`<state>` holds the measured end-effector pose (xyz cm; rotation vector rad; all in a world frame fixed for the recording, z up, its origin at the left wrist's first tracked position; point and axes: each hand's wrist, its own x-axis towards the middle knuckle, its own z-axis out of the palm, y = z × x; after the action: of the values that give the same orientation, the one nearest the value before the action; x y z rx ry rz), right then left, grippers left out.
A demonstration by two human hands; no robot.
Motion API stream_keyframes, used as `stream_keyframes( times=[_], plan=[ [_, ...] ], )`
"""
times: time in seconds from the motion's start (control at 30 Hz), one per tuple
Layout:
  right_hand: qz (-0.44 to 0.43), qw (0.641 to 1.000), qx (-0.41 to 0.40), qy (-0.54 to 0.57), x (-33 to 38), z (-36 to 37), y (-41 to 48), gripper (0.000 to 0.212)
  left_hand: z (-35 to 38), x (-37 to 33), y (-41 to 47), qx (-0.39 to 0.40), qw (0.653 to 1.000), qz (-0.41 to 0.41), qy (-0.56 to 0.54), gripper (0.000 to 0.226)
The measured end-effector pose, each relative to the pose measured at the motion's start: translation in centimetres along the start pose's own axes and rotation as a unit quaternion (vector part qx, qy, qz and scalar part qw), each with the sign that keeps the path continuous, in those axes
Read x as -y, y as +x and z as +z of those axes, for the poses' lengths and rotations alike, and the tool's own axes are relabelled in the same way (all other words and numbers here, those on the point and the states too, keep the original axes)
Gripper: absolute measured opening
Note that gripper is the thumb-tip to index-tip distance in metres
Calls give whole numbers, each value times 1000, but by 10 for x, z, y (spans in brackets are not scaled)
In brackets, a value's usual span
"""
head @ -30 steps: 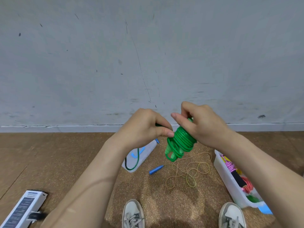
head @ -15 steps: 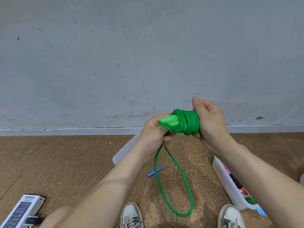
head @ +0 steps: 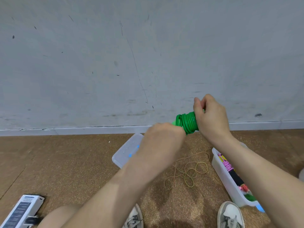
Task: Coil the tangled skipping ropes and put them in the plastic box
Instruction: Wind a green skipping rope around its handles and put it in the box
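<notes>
Winding looks close to done, judging by the green skipping rope (head: 186, 122). It sits as a tight stack of turns held up in front of the wall, well above the floor. The person's right grip (head: 209, 119) is curled round the right end of the bundle, fingers and thumb wrapped over it, so the coil juts out leftward from that fist. The left grip (head: 164, 135) meets the coil's lower left end. It is blurred and shows only its back, so whether it pinches a rope end or merely presses the turns cannot be told. A pale green handle tip (head: 174, 123) peeks out there.

The cord looks like glossy plastic: light, springy and probably slippery, so the turns would likely spring apart if the squeeze slackens. The safest hold seems to be round the whole stack, across the turns, not by one strand.

The plastic box (head: 218, 168) stands on the floor below and right of the coil, with pink and other coloured ropes inside. A thin gold rope (head: 187, 173) lies tangled on the floor between the box and a clear tray (head: 126, 152).
</notes>
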<state>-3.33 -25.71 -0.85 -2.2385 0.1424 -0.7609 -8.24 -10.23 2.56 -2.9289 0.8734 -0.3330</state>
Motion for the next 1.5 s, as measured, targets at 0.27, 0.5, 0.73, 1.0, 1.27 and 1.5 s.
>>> stream_keyframes(
  times=[0.27,0.5,0.73,1.0,1.27,1.5],
  plan=[
    [-132,983,123,-15,18,-7,-5,35,-14,47,5,-29,993,28,-109,23],
    [-115,975,145,123,14,-7,-3,38,7,57,4,-3,907,-31,-420,6],
    [-66,968,193,146,11,-6,-5,50,16,52,10,-16,834,-94,-544,13],
    [59,877,471,70,28,-15,-20,58,22,54,11,-8,895,-80,-439,17],
    [-89,922,366,90,27,-1,-21,35,23,63,14,-2,760,-151,-633,14],
    [-4,915,321,243,34,-3,-22,19,40,53,9,-24,621,-217,-753,13]
  ],
)
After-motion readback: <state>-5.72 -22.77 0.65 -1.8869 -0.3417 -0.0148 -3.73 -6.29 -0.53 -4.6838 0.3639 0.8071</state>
